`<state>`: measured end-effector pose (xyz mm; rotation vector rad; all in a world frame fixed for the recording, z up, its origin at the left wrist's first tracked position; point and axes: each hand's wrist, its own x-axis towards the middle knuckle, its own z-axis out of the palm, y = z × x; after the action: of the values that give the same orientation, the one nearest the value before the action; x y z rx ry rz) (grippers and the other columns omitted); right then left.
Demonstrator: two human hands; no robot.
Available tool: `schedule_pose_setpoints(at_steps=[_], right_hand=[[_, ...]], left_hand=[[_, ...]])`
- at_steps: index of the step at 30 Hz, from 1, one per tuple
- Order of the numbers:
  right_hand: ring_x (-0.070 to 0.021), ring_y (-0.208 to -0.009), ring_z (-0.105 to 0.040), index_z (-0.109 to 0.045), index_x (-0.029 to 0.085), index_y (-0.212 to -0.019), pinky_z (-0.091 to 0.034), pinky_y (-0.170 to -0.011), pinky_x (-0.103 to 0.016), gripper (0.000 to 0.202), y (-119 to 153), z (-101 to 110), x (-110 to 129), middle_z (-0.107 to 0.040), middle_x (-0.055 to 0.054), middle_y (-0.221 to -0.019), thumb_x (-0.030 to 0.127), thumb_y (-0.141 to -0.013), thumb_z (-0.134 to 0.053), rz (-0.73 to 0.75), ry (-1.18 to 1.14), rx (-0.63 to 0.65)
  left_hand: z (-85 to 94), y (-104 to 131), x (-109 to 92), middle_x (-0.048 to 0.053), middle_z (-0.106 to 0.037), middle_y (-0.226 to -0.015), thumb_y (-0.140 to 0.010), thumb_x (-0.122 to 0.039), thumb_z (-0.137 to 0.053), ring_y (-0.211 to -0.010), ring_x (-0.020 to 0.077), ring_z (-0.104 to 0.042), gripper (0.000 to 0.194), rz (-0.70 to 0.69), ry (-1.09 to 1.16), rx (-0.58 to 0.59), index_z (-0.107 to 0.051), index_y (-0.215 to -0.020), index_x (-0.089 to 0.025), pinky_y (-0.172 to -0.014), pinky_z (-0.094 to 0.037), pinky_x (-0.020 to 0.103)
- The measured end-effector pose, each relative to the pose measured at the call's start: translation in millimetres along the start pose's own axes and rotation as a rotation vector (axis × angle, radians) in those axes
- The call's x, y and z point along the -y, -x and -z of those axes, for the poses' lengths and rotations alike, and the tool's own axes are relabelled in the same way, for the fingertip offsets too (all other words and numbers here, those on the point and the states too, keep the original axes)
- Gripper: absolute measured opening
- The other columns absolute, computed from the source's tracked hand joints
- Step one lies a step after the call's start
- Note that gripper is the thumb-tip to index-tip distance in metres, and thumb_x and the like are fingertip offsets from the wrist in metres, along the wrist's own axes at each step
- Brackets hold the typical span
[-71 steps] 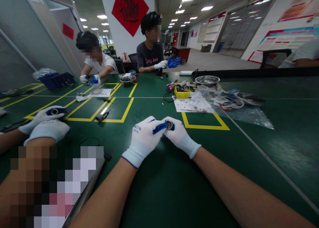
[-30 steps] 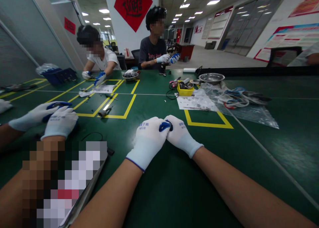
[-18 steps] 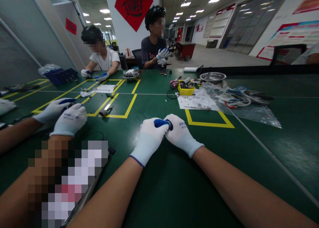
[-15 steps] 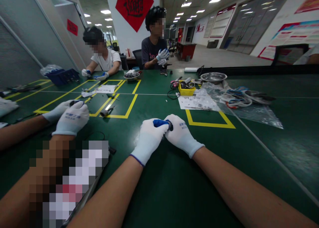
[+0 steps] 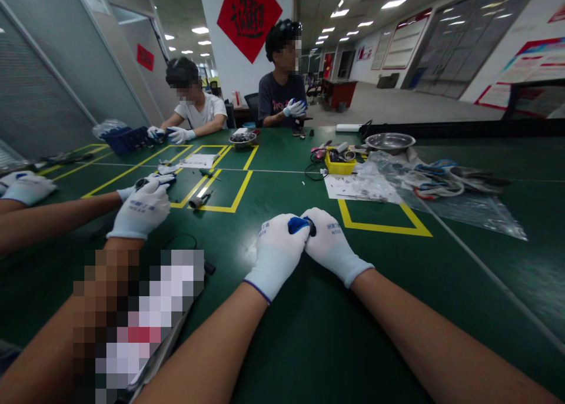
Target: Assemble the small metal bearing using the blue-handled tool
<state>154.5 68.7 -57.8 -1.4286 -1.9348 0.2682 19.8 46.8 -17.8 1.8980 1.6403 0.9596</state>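
Note:
My left hand (image 5: 282,245), in a white glove with blue finger coating, is closed and meets my right hand (image 5: 329,239) over the green table (image 5: 304,345). Between the two hands shows a small dark round part (image 5: 311,227), mostly hidden by the gloves. Both hands have their fingers wrapped round it. The hands are just in front of a yellow-taped rectangle and to the right of a grey cylindrical part (image 5: 196,201) lying on the table.
At the left, a co-worker's gloved hands (image 5: 141,209) hold a dark part. A yellow bin (image 5: 339,167), a metal bowl (image 5: 391,141), plastic bags (image 5: 477,212) and a white sheet (image 5: 353,187) lie at the right. Two people are across the table.
The view has swung slightly left, so the scene sits farther right. My hands stay together on the dark part. Another gloved hand shows at the left edge.

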Motion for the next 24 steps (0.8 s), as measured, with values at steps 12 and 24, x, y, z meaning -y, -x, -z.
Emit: schedule_pose_setpoints(at_steps=[12,24], right_hand=[[-0.0225,-0.078,-0.060,-0.058,0.023,-0.075,-0.045,-0.071,-0.034,0.011,-2.0,-0.1,0.1,-0.065,-0.004,-0.081,0.014,-0.080,-0.060,-0.035,-0.074,0.001],[-0.0243,-0.080,-0.067,-0.064,0.023,-0.080,-0.052,-0.078,-0.038,0.003,-2.6,-7.0,-6.6,-0.070,-0.004,-0.081,0.025,-0.079,-0.061,-0.145,-0.230,-0.158]], left_hand=[[-4.6,-2.6,12.3,0.003,-0.075,-0.082,-0.088,-0.027,-0.068,-0.078,0.0202,-0.068,0.012,-0.063,0.076,-0.007,-0.074,-0.078,-0.022,-0.076,-0.051,0.031],[-2.3,-52.2,9.3,0.011,-0.076,-0.116,-0.094,-0.025,-0.060,-0.103,0.0178,-0.072,0.032,0.212,0.286,-0.356,-0.069,-0.123,-0.016,-0.094,-0.055,0.029]])
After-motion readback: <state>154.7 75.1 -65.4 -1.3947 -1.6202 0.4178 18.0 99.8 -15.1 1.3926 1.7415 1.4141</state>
